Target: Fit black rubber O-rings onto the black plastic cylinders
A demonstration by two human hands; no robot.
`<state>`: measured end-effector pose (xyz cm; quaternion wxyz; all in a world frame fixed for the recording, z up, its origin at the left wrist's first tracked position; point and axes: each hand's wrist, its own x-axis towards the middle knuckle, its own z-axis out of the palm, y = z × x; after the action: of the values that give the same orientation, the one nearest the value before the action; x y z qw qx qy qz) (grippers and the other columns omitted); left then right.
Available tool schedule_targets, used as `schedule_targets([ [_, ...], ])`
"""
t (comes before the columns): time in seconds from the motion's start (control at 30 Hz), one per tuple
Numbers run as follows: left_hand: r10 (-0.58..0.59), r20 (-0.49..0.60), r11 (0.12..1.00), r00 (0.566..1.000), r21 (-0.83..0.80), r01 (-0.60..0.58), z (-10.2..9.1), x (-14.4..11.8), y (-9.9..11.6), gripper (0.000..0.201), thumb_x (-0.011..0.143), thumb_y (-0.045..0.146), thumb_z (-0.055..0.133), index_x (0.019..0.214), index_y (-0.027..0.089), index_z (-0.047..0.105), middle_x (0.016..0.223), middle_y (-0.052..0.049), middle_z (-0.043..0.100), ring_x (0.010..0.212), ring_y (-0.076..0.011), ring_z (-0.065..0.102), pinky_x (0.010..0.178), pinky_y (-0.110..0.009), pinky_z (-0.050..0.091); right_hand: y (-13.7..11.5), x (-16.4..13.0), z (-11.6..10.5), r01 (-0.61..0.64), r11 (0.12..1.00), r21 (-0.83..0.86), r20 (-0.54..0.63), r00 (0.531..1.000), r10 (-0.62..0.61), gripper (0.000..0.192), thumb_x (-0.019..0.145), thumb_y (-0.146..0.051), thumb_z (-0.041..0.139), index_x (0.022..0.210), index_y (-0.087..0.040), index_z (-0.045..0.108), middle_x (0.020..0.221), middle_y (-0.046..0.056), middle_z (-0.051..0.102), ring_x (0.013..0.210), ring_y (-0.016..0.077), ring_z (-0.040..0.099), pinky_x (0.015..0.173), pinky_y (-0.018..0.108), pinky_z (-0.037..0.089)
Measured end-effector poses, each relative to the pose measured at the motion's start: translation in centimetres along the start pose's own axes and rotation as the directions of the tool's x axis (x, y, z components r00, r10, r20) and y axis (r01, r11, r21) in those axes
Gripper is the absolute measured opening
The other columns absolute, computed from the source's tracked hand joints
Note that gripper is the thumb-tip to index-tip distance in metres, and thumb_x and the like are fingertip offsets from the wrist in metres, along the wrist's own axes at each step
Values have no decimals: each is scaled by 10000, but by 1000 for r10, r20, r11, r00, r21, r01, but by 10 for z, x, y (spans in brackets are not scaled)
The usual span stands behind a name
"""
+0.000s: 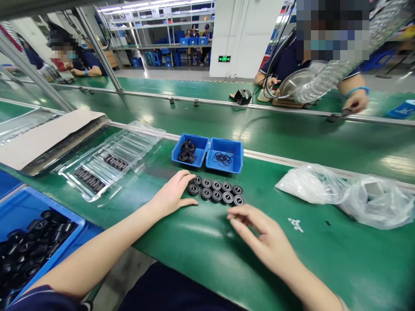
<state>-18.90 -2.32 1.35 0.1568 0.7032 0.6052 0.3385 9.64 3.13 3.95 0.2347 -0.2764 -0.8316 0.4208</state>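
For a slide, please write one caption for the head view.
Left hand and right hand flank two rows of black rollers on a green bench, before two blue trays.

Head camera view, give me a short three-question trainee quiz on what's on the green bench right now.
1. True or false: the small black cylindrical rollers lie in two rows between the left hand and the right hand.
2. Which small blue plastic bin holds the thicker pile of black rubber rings? A) left bin B) right bin
3. Fill in: the clear plastic blister tray lies to the ___ of the two blue bins.

Key:
1. True; the left hand touches the rows' left end, the right hand sits just in front of the right end.
2. A
3. left
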Motion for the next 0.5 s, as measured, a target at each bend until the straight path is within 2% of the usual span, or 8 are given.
schedule_targets([
  [0.07,80,64,997,995,10,-81,-3,9,0,784,698,477,797,1360,226,461,1388,-154,438,1327,-342,401,1140,-530,310,10,10,-19,91,967,-238,-138,982,-127,309,918,-379,585,1196,-247,562,1113,100,622,979,239,597,885,403,491],
  [0.1,124,102,992,987,6,-126,-4,14,-1,809,691,494,797,1370,219,454,1411,-165,426,1345,-346,382,1148,-531,291,16,16,-27,116,934,-338,-145,974,-173,405,889,-403,624,1250,-244,530,1184,114,599,1072,269,566,944,441,467],
  [0.17,193,154,981,969,-26,-192,-1,25,-2,842,674,517,800,1375,205,454,1424,-182,425,1351,-351,379,1149,-532,285,27,28,-35,155,875,-459,-86,972,-217,616,831,-472,682,1349,-230,453,1299,137,543,1210,314,490,1025,506,415],
  [0.23,224,177,974,958,-79,-212,4,35,-3,864,652,522,813,1372,199,462,1417,-190,438,1338,-355,400,1138,-532,304,35,40,-34,195,854,-482,-6,974,-225,754,800,-519,699,1413,-217,382,1368,152,497,1281,330,438,1063,539,384],
  [0.33,228,196,970,954,-125,-206,13,42,-3,849,661,517,809,1373,212,461,1417,-185,445,1338,-352,407,1122,-526,333,40,52,-25,245,870,-428,67,968,-240,808,794,-535,698,1445,-221,335,1402,157,470,1313,330,416,1076,556,380],
  [0.5,305,234,949,923,-1,-314,16,48,1,833,728,571,732,1396,178,427,1385,-197,476,1309,-347,425,1113,-499,329,40,64,-16,293,882,-368,132,956,-263,795,787,-527,707,1432,-215,363,1389,155,482,1309,316,419,1079,547,386],
])
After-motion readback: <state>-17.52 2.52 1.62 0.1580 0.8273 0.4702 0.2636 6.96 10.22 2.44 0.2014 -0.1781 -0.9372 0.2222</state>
